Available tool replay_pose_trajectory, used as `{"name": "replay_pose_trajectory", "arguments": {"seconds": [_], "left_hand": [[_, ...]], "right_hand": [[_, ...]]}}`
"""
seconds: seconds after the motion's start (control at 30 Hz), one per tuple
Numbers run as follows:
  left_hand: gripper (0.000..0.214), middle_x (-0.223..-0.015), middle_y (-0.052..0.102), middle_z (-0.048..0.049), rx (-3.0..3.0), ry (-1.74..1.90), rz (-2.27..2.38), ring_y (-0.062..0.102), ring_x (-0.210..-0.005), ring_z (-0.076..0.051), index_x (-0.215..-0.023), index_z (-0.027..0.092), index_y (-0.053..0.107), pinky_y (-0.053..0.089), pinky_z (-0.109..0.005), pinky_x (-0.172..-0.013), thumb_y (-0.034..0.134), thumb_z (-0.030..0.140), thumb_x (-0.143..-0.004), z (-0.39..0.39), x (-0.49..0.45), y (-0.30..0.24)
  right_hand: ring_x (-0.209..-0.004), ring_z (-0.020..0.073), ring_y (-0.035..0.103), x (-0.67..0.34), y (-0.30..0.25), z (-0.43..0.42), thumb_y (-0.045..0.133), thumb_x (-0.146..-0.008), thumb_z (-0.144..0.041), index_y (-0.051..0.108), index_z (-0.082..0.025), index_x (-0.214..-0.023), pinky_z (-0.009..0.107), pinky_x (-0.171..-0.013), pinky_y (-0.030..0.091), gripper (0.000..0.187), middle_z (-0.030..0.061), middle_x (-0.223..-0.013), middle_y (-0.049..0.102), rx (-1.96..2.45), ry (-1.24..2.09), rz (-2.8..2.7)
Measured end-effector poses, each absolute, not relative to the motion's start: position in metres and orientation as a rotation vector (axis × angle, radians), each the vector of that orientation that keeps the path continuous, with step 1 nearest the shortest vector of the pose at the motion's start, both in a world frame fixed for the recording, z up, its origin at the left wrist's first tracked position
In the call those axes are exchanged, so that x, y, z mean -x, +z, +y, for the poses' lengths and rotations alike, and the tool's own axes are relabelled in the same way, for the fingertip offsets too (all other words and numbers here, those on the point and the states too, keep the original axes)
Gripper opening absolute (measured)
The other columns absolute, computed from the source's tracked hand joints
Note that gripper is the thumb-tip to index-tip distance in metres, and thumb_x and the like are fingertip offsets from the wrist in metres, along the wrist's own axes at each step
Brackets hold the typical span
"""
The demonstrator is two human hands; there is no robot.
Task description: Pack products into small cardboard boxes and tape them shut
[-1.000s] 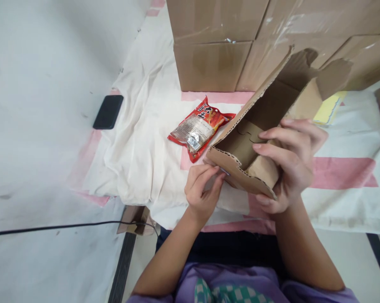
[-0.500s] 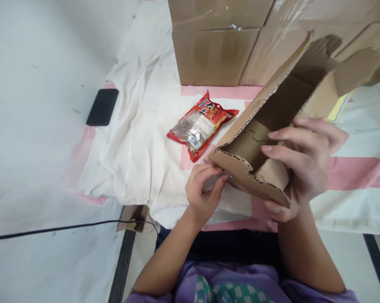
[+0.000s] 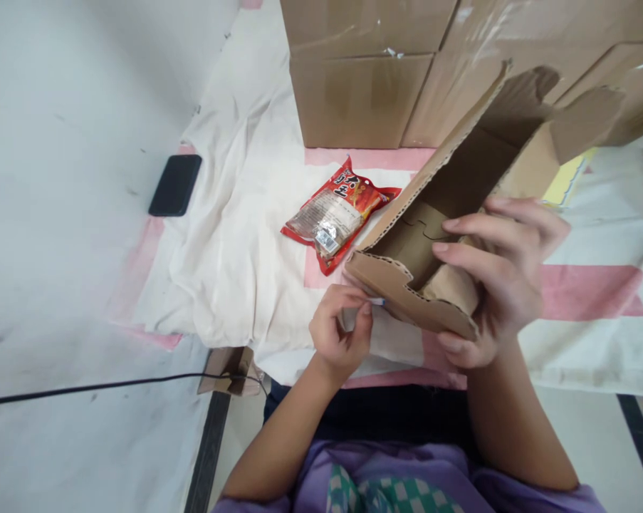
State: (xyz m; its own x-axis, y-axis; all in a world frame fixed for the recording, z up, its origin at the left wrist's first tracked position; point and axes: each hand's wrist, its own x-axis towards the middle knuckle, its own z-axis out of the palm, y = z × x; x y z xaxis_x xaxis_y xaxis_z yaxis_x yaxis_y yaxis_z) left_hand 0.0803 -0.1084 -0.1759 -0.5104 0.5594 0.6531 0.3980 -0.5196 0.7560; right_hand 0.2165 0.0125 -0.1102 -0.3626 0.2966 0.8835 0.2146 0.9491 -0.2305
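Note:
An open brown cardboard box [image 3: 425, 214] is held tilted in front of me. My right hand [image 3: 505, 274] grips its right side, with fingertips inside the opening and the thumb under the near end. Close to that end's lower left corner, my left hand [image 3: 342, 328] is closed in a pinch on a small white and blue strip [image 3: 377, 302]. Whether the strip is stuck to the box I cannot tell. Just beyond the box's left edge lies a red snack packet [image 3: 340, 214] with a see-through window and a barcode label.
Large taped cartons [image 3: 361, 100] stand at the back. A black phone [image 3: 175, 185] rests at the left by the pale wall [image 3: 59, 214]. White and pink cloth [image 3: 236, 271] covers the table. A yellow item [image 3: 570, 178] shows behind the box, and a black cable [image 3: 112, 386] runs at lower left.
The box and my right hand have shifted slightly left and down. My left thumb and finger have drawn back a little from the box's end, and the strip shows more.

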Motion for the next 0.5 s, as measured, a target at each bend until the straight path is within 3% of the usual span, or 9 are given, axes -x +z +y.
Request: {"name": "replay_pose_trajectory", "arguments": {"seconds": [0.33, 0.43, 0.5], "left_hand": [[0.037, -0.09, 0.066, 0.0002, -1.526, 2.234, 1.449, 0.068, -0.081, -0.012, -0.123, 0.022, 0.056, 0.059, -0.027, -0.071, 0.063, 0.002, -0.092, -0.125, -0.084, -0.156], [0.041, -0.09, 0.069, -0.0003, -1.555, 2.187, 1.475, 0.069, -0.08, -0.013, -0.127, 0.023, 0.056, 0.06, -0.028, -0.069, 0.065, 0.003, -0.092, -0.134, -0.088, -0.15], [0.042, -0.088, 0.07, -0.0002, -1.565, 2.169, 1.501, 0.07, -0.078, -0.013, -0.128, 0.023, 0.056, 0.059, -0.028, -0.067, 0.066, 0.004, -0.091, -0.14, -0.091, -0.148]], "right_hand": [[-0.136, 0.0421, 0.05, -0.222, -0.103, 0.003, 0.051, -0.089, -0.079, 0.063, -0.033, -0.133, 0.073, -0.119, 0.022, 0.065, 0.0077, -0.13, 0.064, 0.472, 0.272, -2.058], [-0.129, 0.0413, 0.055, -0.233, -0.104, -0.009, 0.064, -0.087, -0.072, 0.062, -0.032, -0.133, 0.071, -0.112, 0.036, 0.061, 0.0104, -0.127, 0.062, 0.47, 0.314, -1.929], [-0.11, 0.0366, 0.063, -0.242, -0.105, -0.027, 0.071, -0.087, -0.06, 0.065, -0.03, -0.127, 0.062, -0.095, 0.052, 0.05, 0.0106, -0.111, 0.064, 0.452, 0.391, -1.846]]}}
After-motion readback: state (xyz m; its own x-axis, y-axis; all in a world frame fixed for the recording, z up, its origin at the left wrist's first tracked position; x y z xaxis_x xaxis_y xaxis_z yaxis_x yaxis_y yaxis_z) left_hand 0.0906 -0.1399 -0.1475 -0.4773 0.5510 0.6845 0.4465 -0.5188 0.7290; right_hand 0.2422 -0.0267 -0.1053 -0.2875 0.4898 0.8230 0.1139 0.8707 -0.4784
